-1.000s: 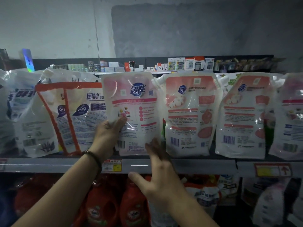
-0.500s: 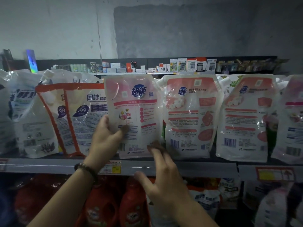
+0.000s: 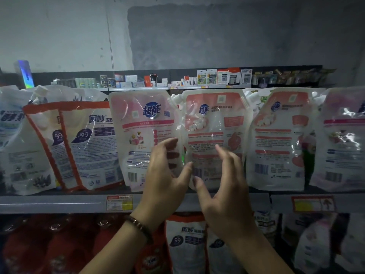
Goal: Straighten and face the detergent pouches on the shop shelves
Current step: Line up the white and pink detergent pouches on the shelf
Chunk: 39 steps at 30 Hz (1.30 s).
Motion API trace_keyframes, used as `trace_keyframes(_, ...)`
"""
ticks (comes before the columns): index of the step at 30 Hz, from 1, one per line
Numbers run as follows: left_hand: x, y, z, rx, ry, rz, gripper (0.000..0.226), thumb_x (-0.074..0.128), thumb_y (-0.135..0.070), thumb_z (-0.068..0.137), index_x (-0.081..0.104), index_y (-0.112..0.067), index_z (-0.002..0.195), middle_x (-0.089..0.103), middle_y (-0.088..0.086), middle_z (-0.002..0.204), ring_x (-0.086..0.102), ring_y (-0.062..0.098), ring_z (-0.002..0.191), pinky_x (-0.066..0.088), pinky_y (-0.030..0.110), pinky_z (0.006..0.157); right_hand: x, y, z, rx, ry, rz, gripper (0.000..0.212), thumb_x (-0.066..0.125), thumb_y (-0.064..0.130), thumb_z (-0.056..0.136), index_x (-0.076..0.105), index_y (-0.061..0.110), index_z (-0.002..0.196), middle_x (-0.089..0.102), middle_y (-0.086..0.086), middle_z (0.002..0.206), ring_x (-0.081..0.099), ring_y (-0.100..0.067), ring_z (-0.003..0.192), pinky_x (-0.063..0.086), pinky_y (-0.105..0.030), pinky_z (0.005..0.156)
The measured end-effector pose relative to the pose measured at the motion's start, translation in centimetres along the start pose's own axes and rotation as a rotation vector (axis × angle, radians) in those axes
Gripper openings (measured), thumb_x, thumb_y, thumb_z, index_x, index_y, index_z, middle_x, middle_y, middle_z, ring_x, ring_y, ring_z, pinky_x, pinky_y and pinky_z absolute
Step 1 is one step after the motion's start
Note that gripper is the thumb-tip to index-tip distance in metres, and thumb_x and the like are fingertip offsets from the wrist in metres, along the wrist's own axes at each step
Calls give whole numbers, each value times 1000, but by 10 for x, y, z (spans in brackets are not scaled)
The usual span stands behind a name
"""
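Grey patched wall (image 3: 197, 36), packaged calculators (image 3: 223, 77) and small boxes (image 3: 130, 81) on a far ledge, red bottles (image 3: 59, 244) below, red-and-yellow price label (image 3: 119, 203) on the rail.

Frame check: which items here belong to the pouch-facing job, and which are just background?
Job: coral-topped pouch, gripped at its left edge by the left hand; right hand open before it; pink pouch; orange-edged pouches.
Background: boxed calculators; red bottles; price label.

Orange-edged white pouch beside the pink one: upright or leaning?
Leaning. The orange-edged white plastic pouch has its orange side edge slanting, with the top tipped left.
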<state>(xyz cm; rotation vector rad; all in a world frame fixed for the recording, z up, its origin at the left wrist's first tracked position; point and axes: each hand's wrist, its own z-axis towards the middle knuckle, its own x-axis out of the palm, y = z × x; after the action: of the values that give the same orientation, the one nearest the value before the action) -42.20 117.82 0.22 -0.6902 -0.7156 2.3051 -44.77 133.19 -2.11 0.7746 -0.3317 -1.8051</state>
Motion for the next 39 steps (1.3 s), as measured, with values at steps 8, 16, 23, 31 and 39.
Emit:
trace_keyframes(8, 30, 2, 20, -292, 133, -302, 51, 80, -29, 93, 56, -25, 137, 72, -5, 126, 70, 11, 119, 59, 44, 103, -18, -9, 3, 74, 58, -34, 81, 69, 44, 97, 25, 31, 165, 28, 10, 167, 24, -6, 156, 33, -32, 125)
trace_keyframes(16, 50, -5, 31, -460, 126, -488, 51, 86, -20, 86, 55, -7, 124, 79, 8, 111, 79, 16, 96, 65, 31, 76, -27, -17, 7, 111, 134, -55, 82, 67, 45, 99, 22, 30, 167, 19, 14, 172, 10, 3, 157, 13, -12, 121)
trace_keyframes(23, 49, 0, 27, -375, 129, -583, 36, 81, -12, 89, 69, -11, 123, 80, 7, 114, 78, 25, 107, 64, 46, 89, -33, -25, 11, 113, 165, -13, 89, 71, 46, 96, 21, 28, 168, 24, 16, 171, 20, 1, 156, 28, -27, 128)
trace_keyframes(31, 58, 0, 21, -271, -101, -658, 46, 86, -34, 87, 69, 0, 114, 68, 39, 106, 70, 52, 91, 50, 84, 81, -37, -26, 13, 54, 210, 13, 92, 73, 41, 97, 17, 32, 169, 21, 23, 170, 17, 10, 154, 25, -15, 125)
trace_keyframes(39, 48, -21, 23, -117, -154, -714, 25, 70, -2, 96, 71, -7, 120, 79, 14, 114, 77, 28, 107, 64, 40, 90, -46, -28, 24, -39, 115, 154, 83, 65, 31, 103, 14, 43, 168, 9, 18, 176, 6, 3, 160, 28, -35, 130)
